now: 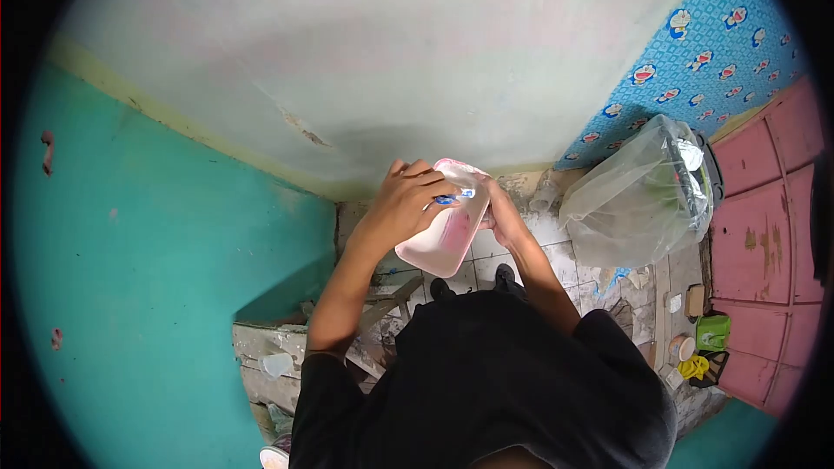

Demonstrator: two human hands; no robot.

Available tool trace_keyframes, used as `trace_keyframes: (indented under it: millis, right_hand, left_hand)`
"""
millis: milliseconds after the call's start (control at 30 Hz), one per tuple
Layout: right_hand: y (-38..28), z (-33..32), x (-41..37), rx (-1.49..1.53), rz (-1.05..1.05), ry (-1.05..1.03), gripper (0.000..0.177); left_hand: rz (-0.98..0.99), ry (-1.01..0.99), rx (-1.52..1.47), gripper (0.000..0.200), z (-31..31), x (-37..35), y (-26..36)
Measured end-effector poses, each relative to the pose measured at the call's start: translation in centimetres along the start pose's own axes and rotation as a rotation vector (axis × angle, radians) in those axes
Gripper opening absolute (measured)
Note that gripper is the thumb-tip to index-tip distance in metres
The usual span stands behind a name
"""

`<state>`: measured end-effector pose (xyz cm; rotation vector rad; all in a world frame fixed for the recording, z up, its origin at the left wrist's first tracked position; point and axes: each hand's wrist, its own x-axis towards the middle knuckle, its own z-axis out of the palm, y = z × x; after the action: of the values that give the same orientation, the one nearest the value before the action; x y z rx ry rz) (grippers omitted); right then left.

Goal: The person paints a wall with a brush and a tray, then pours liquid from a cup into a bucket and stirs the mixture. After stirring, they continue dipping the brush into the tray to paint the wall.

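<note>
A white plastic tray [432,247] with pink stains on its inside and rim is held up in front of me, tilted. My right hand [504,213] grips it by its right side, the thumb at the edge and the other fingers partly hidden behind it. Over the tray's upper left part is my left hand [410,200], its fingers bent around a small blue-and-white item [452,199]. Most of that item is covered by the fingers, so its kind cannot be made out.
A large clear plastic bag [621,200] stands on the right by a wall with blue cartoon covering [686,52]. A pale wall [347,61] rises ahead, a green wall [148,234] on the left. Small items, including a green packet [712,332], lie at lower right.
</note>
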<state>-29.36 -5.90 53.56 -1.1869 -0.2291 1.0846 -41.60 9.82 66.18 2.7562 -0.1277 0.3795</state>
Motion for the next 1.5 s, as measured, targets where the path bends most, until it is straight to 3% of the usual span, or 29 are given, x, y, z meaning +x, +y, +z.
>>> trace_keyframes:
  millis: [267, 367, 767, 967, 1233, 1500]
  right_hand:
    - [0.1, -0.7, 0.1, -0.029, 0.019, 0.008, 0.069]
    - [0.0, -1.0, -0.2, 0.037, 0.041, 0.024, 0.071]
    - [-0.8, -2.2, -0.2, -0.03, 0.015, 0.081, 0.068]
    - [-1.3, -1.3, -0.8, 0.012, 0.056, 0.063, 0.065]
    - [0.2, -1.5, -0.4, -0.031, 0.053, -0.017, 0.065]
    - [0.0, 0.1, -1.5, 0.044, 0.078, -0.047, 0.069]
  left_hand:
    - [0.087, -0.024, -0.037, 0.036, 2.7, -0.6, -0.5]
    - [0.114, -0.027, -0.049, 0.024, 2.3, -1.5, 0.1]
    - [-0.041, -0.255, -0.252, 0.017, -4.1, -3.3, 1.2]
    - [-0.104, -0.483, -0.33, 0.021, -4.0, -2.3, 1.4]
    - [-0.05, -0.296, -0.346, 0.017, -1.4, -1.3, -0.4]
    - [0.002, -0.095, -0.12, 0.016, -0.8, 0.3, -0.6]
